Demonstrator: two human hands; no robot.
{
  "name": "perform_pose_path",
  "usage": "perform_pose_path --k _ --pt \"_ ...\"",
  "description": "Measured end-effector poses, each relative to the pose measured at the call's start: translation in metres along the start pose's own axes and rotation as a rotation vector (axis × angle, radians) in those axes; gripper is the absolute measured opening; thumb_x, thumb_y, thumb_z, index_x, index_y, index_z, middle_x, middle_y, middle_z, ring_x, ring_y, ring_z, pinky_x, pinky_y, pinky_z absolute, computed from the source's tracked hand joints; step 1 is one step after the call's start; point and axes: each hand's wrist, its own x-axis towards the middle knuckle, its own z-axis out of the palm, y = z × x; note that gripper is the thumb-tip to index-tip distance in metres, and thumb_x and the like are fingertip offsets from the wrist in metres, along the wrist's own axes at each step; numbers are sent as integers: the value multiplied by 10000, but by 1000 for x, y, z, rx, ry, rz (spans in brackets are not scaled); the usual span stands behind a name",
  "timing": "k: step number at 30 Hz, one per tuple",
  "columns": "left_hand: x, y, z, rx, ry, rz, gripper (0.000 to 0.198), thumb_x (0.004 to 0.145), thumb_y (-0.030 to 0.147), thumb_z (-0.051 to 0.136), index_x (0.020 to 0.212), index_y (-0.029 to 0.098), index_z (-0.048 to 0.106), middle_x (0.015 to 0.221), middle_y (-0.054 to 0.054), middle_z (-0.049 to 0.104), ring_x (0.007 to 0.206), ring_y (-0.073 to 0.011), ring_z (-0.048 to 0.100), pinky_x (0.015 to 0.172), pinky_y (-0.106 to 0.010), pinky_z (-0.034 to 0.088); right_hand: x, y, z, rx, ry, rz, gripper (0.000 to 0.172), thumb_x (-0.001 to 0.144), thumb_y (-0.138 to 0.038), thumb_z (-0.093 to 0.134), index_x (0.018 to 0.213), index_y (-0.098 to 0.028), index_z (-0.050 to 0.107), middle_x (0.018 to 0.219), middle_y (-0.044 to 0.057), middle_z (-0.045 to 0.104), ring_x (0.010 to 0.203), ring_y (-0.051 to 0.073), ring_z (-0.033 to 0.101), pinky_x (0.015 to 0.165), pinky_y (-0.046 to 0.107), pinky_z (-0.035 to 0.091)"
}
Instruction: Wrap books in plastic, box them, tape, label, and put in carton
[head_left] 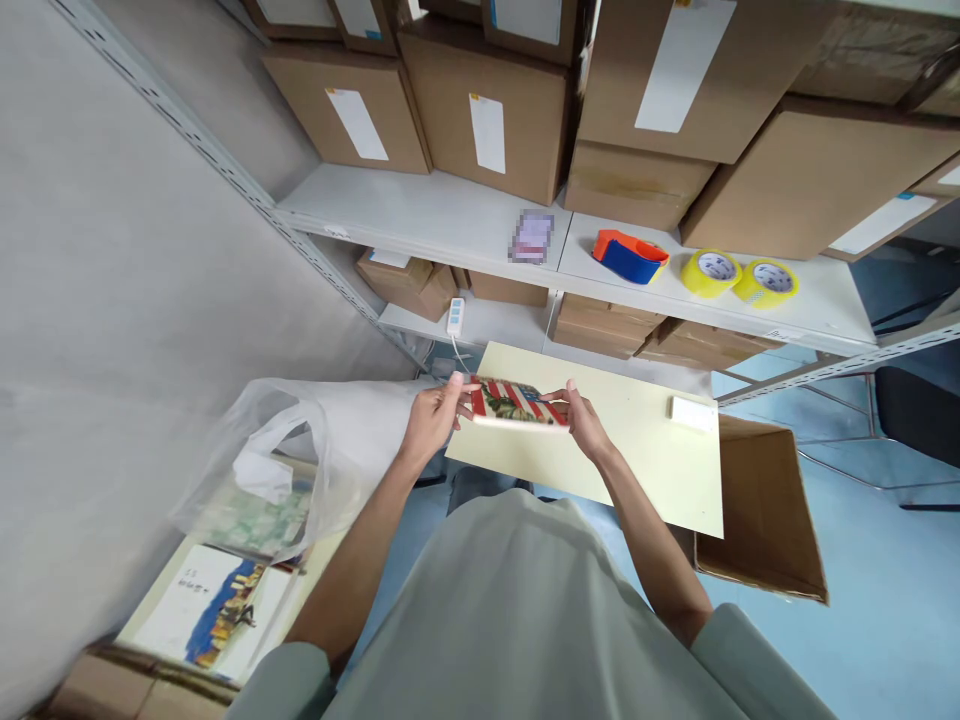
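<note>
Between my two hands I hold a thin book with red and white stripes, a blue patch and a dark green figure on its cover. It is tilted above the pale yellow tabletop, its pale edge facing me. My left hand pinches the book's left end, thumb on top. At the right end, my right hand grips it between thumb and fingers. On the tabletop's right part lies a small white box-like object.
An open cardboard box stands right of the table. The shelf ahead bears cartons, tape rolls and an orange-blue band. At left are a plastic bag and a white book. A power strip lies below.
</note>
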Motion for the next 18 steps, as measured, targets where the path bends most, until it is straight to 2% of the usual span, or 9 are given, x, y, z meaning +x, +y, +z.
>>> perform_pose_path --k 2,4,7,9,12,14,16,18 --pt "-3 5 3 30 -4 46 611 867 761 824 1054 183 887 1055 -133 881 855 -288 821 691 -347 630 5 12 -1 -17 -15 -21 684 769 -867 878 1040 -249 766 898 55 850 879 271 813 842 398 639" --pt "-7 9 11 65 -14 107 493 829 617 914 1117 217 887 1120 -102 884 921 -285 823 831 -368 660 13 26 1 -3 -18 -55 675 663 -779 996 1023 -270 737 878 18 837 902 260 794 887 401 627" --pt "-16 17 33 204 -47 242 266 921 465 844 1103 273 877 1081 -55 883 894 -259 808 888 -363 641 26 44 9 58 32 -93 682 593 -771 1023 890 -269 669 835 -4 817 860 229 758 940 404 617" --pt "-27 22 51 323 -115 331 161 979 377 777 1085 299 869 1047 -44 876 903 -256 802 920 -357 616 32 51 13 81 50 -118 671 578 -768 1024 864 -263 687 864 11 829 881 240 757 974 426 624" --pt "-44 26 76 428 -272 431 185 1023 289 701 1105 307 865 1083 -61 872 1006 -277 806 980 -359 587 34 55 15 93 4 -163 599 680 -737 992 975 -248 810 1058 78 870 1011 293 779 1022 476 638" --pt "-52 27 86 420 -346 461 213 1035 266 676 1131 301 862 1138 -75 870 1079 -291 807 1015 -364 580 33 56 13 105 -26 -168 551 769 -718 951 1028 -242 849 1147 105 869 1057 307 788 1033 488 643" --pt "-54 27 90 361 -363 446 204 1028 280 701 1153 300 861 1173 -81 867 1113 -298 806 1047 -369 580 30 57 9 123 -12 -163 556 791 -729 934 1044 -241 849 1146 110 871 1057 311 798 1026 493 649" --pt "-51 26 87 303 -342 404 205 1009 317 750 1179 311 865 1192 -75 867 1127 -301 808 1074 -374 583 29 60 5 130 41 -167 611 724 -737 973 1047 -239 831 1107 105 876 1045 314 804 1017 494 650"
